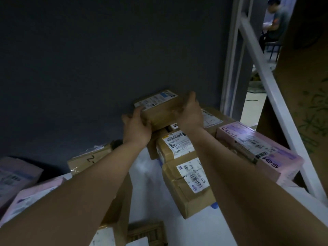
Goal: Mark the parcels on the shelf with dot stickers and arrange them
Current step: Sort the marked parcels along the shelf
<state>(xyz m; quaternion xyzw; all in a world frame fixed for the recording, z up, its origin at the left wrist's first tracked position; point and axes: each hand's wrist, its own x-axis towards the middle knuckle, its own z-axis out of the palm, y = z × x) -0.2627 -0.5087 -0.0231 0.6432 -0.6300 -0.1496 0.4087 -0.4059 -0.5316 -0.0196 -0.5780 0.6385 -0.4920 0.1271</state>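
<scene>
Head view looks down two outstretched forearms to a brown cardboard parcel (160, 108) held up at the back of the shelf (150, 176), close to the dark wall (88, 50). The left hand (136, 126) wraps its fingers round the parcel's near-left corner; the right hand (190, 110) cups the right end, thumb on top. Both are closed firmly on it, one at each end, so the long axis runs across between them, tilted a little with the right end farther back. A white label lies on its top face. Light is dim, and I can't honestly make out any dot sticker on it.

Directly beneath the hands sits a stack of taped parcels (179, 148), labels up, running back toward the wrists. Out past the right forearm lies a pink box (257, 148); under the left forearm are more pink and brown packages. To my eye the held parcel only needs lowering straight down onto the stack.
</scene>
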